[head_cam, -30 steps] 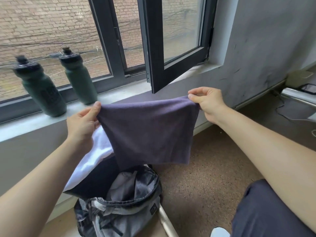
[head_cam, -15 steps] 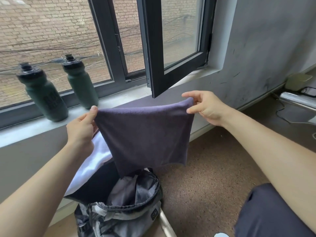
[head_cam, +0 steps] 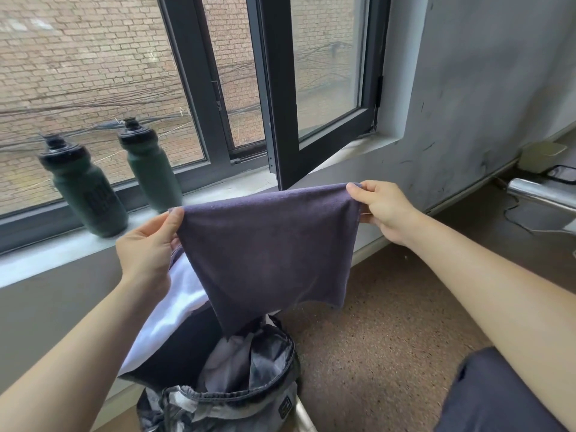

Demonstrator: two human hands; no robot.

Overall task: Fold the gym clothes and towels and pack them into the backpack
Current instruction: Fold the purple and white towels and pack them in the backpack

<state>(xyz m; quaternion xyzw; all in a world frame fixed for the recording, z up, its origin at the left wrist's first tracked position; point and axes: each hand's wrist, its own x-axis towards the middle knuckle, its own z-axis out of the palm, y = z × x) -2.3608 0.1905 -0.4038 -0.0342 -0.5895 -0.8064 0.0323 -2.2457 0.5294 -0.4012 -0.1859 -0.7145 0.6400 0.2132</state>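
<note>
The one head-worn wide-angle view looks forward and down along both forearms, close to the left hand and right hand, which pinch a purple cloth mid-frame. Beyond the hands stands the window; below them the backpack sits at the bottom edge.

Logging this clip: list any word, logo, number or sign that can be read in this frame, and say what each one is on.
No text is legible.
Left water bottle: dark block print on its side, too blurred to read.
Backpack: small dark patch on the front, too small to read.
Right water bottle, purple towel: no print visible.
</note>
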